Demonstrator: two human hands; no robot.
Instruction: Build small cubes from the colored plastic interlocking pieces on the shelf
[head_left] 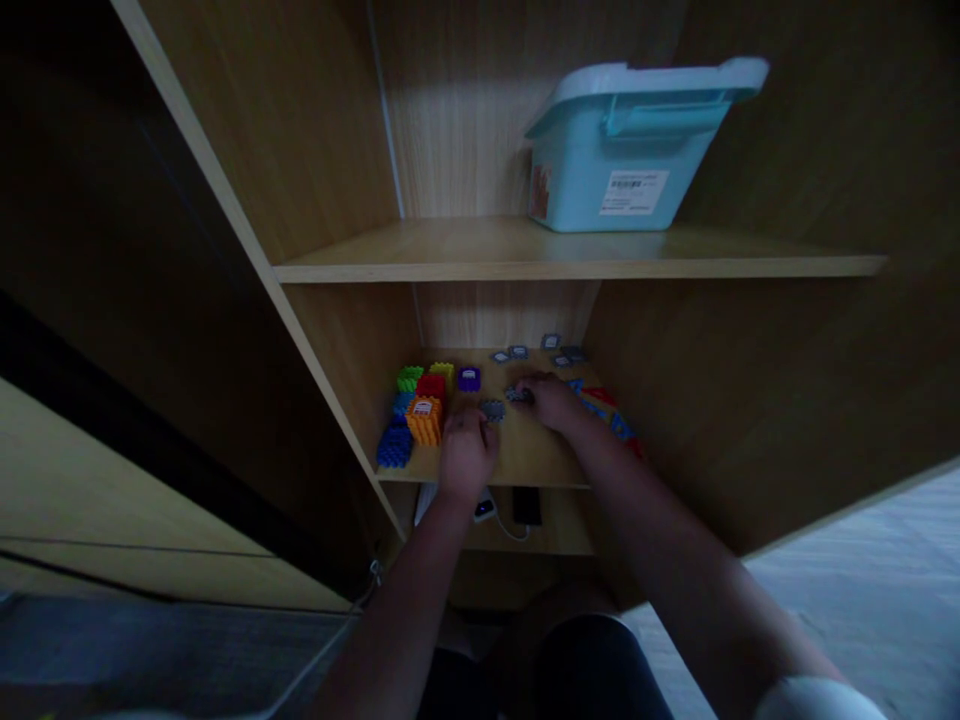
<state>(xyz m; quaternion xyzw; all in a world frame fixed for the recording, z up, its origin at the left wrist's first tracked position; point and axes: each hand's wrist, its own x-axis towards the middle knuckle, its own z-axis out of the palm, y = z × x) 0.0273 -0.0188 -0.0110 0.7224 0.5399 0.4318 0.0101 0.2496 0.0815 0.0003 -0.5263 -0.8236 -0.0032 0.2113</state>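
Gray tile (518, 394) is located on the middle shelf (529, 455) of the cabinet, at the fingertips of your right hand (552, 400). Your right thumb and fingers are drawn together, pinching this tile near the shelf surface. Your left hand (466, 448) is lowered to the shelf with its fingers bent, just beside a second gray tile (493, 410); whether it grips or touches that tile cannot be told.

To the left of your left hand, note the orange stack (425, 422), with the red stack (432, 386) behind it and the dark blue stack (394, 445) at its left. Green pieces (410, 377) and yellow pieces (443, 372) stand farther back. A purple piece (469, 379) lies right of the yellow pieces. Additional gray tiles (518, 352) are spread along the rear of the shelf. Red and blue pieces lie beneath and beyond your right forearm. On the upper shelf (465, 245) stands a light blue bin (637, 150).
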